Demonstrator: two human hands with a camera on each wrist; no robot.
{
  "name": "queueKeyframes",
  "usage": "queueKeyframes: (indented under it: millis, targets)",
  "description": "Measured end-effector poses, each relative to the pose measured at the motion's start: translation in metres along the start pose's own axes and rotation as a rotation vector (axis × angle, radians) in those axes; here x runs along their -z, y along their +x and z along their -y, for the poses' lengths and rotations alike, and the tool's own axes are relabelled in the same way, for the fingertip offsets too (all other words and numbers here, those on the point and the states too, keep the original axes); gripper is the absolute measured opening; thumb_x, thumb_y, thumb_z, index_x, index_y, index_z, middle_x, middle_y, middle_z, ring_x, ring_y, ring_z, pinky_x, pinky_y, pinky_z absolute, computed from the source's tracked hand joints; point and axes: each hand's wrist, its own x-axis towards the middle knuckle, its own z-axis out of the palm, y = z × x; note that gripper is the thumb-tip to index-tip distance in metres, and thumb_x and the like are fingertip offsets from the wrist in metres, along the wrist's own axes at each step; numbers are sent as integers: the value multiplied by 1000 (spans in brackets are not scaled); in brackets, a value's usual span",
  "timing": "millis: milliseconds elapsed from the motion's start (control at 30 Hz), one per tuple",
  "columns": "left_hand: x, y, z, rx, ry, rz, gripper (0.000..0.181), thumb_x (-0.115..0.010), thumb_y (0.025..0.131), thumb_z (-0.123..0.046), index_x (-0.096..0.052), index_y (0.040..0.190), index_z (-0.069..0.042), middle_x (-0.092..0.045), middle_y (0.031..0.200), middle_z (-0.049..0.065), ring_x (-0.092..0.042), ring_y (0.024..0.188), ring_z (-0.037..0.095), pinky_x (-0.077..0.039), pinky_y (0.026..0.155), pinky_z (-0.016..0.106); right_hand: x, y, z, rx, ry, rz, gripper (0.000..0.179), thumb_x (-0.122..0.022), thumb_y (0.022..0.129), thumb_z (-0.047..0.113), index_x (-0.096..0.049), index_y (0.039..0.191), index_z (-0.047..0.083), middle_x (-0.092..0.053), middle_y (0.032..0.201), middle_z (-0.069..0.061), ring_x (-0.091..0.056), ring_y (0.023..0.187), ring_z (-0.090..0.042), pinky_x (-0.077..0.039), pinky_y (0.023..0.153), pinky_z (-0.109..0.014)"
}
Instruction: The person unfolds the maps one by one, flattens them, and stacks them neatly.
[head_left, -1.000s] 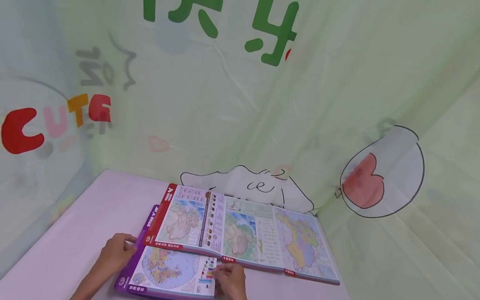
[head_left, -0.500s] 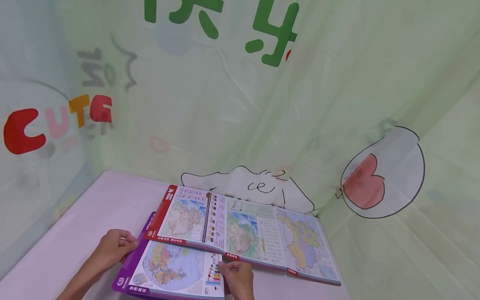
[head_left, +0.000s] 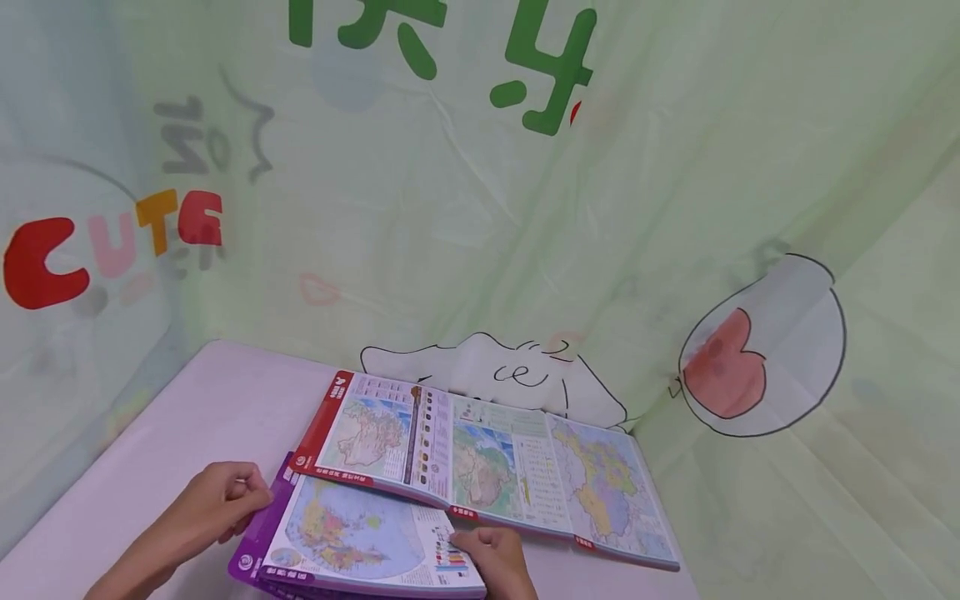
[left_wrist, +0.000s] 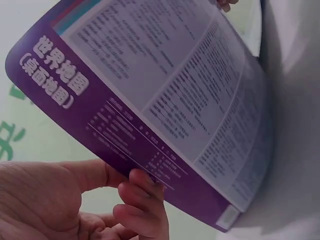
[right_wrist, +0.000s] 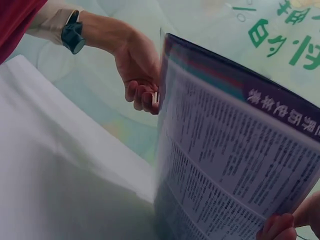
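Observation:
My left hand (head_left: 217, 504) pinches the purple left border of a folded world map (head_left: 356, 533) at the front of the table. With thumb and fingers, my right hand (head_left: 498, 562) grips its right edge. The left wrist view shows the map's text-covered underside (left_wrist: 165, 95) tilted up, the left thumb and fingers (left_wrist: 142, 202) on its purple border. In the right wrist view the sheet stands steeply between both hands. Behind it a red-bordered map (head_left: 375, 442) lies unfolded flat in three panels, overlapping the purple map's far edge in the head view.
The pale pink table (head_left: 172, 433) meets a hanging light-green curtain (head_left: 337, 208) at the back, left and right. Printed on the curtain are letters, a dog-like drawing (head_left: 517, 375) and a balloon with a heart (head_left: 723, 367).
My right hand has moved right and toward me, drawing the purple map's right side with it. The map's far edge has come nearer too. The red-bordered map stays nearly in place.

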Motion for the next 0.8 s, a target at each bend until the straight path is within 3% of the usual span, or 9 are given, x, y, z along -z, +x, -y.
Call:
queueKeyframes:
  millis: [233, 333, 467, 533, 667, 800]
  targets:
    - [3, -17, -23, -8, -50, 20, 20, -62, 105, -19, -61, 89, -6, -51, 61, -4, -47, 54, 8, -44, 51, 23, 12, -16, 16, -40, 64, 7, 25, -65, 95, 19, -80, 86, 1, -61, 52, 11, -47, 41, 2, -36, 44, -13]
    - [3, -25, -31, -10, -80, 16, 22, -61, 105, -20, -61, 89, -5, -52, 62, -3, -48, 54, 8, -46, 52, 24, 18, -20, 20, -40, 78, 42, 26, -63, 95, 19, -79, 79, 6, -60, 50, 11, -44, 39, 2, -34, 44, -13]
    - [3, -32, -41, -14, -106, 7, 20, -63, 103, -19, -63, 91, -3, -54, 62, -3, -51, 55, 9, -49, 53, 26, 25, -21, 24, -23, 131, 107, 27, -61, 98, 18, -81, 88, 4, -75, 68, 7, -64, 52, 0, -49, 52, -14]
    - [2, -32, -43, -48, -104, 2, 17, -64, 102, -17, -63, 93, -2, -55, 62, -2, -52, 55, 9, -49, 53, 26, 28, -19, 26, -6, 140, 115, 26, -61, 98, 16, -82, 92, 2, -79, 76, 4, -72, 62, -3, -56, 60, -16]
    - [-2, -23, -45, -133, -67, -39, 15, -67, 103, -15, -65, 97, -1, -59, 66, -2, -53, 57, 8, -49, 52, 26, 30, -11, 24, 40, 78, 55, 22, -66, 101, 17, -79, 89, 4, -78, 78, 3, -74, 66, -6, -60, 63, -20]
    - [-12, -9, -42, -196, -3, -109, 11, -72, 102, -13, -69, 99, -2, -67, 72, 0, -55, 59, 6, -50, 51, 26, 30, 4, 17, 108, -54, -116, 23, -76, 100, 22, -79, 89, 2, -72, 73, 6, -67, 63, -8, -57, 57, -22]
